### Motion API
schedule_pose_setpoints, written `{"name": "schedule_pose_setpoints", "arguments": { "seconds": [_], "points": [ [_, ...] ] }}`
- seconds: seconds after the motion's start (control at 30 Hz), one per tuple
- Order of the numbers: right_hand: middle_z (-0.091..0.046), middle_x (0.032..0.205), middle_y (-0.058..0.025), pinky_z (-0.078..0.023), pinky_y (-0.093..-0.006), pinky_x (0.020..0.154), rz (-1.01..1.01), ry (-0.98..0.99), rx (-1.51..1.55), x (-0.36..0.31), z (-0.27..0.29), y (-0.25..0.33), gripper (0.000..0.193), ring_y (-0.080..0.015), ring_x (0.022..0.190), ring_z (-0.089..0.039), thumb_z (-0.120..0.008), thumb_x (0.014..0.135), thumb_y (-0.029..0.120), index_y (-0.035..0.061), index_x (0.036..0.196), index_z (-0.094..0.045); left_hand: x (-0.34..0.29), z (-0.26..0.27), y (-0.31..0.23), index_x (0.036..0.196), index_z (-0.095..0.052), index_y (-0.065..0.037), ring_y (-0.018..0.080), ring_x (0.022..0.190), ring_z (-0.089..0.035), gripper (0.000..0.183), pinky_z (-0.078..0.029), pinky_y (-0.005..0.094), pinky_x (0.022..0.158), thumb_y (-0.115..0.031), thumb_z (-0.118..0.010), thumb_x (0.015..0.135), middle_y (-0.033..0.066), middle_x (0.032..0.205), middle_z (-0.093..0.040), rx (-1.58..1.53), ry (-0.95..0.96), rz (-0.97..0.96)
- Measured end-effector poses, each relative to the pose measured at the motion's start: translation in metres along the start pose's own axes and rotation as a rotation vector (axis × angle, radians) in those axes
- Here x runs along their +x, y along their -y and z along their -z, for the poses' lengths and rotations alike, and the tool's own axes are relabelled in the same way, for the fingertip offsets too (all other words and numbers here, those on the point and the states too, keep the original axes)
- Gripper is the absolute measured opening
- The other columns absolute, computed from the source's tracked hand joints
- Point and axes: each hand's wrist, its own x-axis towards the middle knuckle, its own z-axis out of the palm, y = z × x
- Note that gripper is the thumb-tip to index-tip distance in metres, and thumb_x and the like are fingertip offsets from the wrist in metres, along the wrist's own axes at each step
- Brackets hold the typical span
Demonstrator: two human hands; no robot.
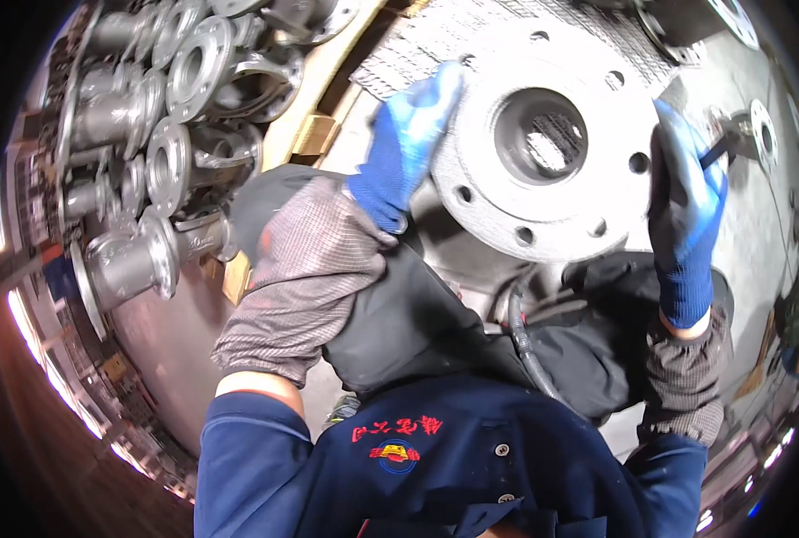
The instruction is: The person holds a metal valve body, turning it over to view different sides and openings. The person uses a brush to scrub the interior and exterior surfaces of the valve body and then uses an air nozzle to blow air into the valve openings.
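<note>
A large pale grey flanged metal casting [471, 184], with a round bore in the middle and several bolt holes around its rim, is before my knees, its flange face toward me. My left hand [410, 130], in a blue glove, presses along the flange's left edge with the fingers together. On the opposite edge, my right hand [686, 193], gloved alike, lies against the rim, its fingers partly hidden. The two hands hold the casting between them. A dark bar [720, 151] shows just beyond my right hand; whether that hand touches it is unclear.
Several grey flanged castings [117, 117] are stacked at the left, beside a wooden pallet [314, 134]. A patterned metal plate [399, 49] lies behind the flange. A dark hose [521, 332] runs between my legs. More flanged parts [763, 134] stand at the right.
</note>
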Motion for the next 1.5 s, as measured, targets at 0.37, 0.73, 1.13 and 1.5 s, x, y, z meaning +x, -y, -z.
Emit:
{"name": "schedule_pose_setpoints", "arguments": {
  "seconds": [0.37, 0.73, 1.13, 1.5],
  "points": [
    [-0.061, 0.094, -0.0056, -0.043, -0.0254, 0.066, -0.576, -0.049, 0.487, -0.046, -0.007, -0.041, 0.031, -0.0092, 0.080, -0.052, -0.039, 0.098, 0.015, -0.0102, 0.108, -0.055, 0.021, -0.039, -0.003, 0.099, -0.064, 0.006, 0.0217, 0.075, -0.065, 0.058, -0.051, 0.0348, 0.070, -0.050, -0.054, 0.088, 0.0160, 0.083, -0.068, 0.083, 0.006, 0.223],
    [-0.063, 0.094, -0.0127, -0.046, -0.0243, 0.061, 0.268, -0.061, -0.002, 0.086, -0.016, 0.085, 0.025, -0.0145, 0.075, -0.059, -0.048, 0.087, -0.002, -0.0082, 0.109, -0.059, -0.024, 0.059, -0.103, 0.104, -0.061, 0.006, 0.0172, 0.077, -0.064, 0.037, -0.052, 0.0287, 0.066, -0.027, -0.064, 0.087, 0.0124, 0.091, -0.066, -0.088, -0.286, -0.349],
    [-0.065, 0.083, -0.0061, -0.049, -0.0244, 0.056, -0.016, 0.353, 1.041, 0.284, -0.205, 0.288, 0.031, -0.0119, 0.062, -0.060, -0.060, 0.088, 0.023, -0.0039, 0.104, -0.064, -0.103, 0.273, -0.242, 0.111, -0.062, 0.004, 0.0284, 0.098, -0.065, 0.051, -0.051, 0.0365, 0.086, -0.040, -0.063, 0.085, 0.0210, 0.111, -0.063, 1.583, -0.969, -0.736],
    [-0.062, 0.075, -0.0166, -0.047, -0.0319, 0.060, -0.033, 0.383, 0.719, 0.173, -0.132, 0.212, 0.036, -0.0227, 0.067, -0.061, -0.050, 0.094, 0.032, -0.0003, 0.085, -0.062, -0.026, 0.362, -0.206, 0.128, -0.053, -0.021, 0.0402, 0.077, -0.062, 0.056, -0.050, 0.0467, 0.066, -0.050, -0.061, 0.080, 0.0252, 0.087, -0.063, 1.841, -0.762, -0.059]
  ]
}}
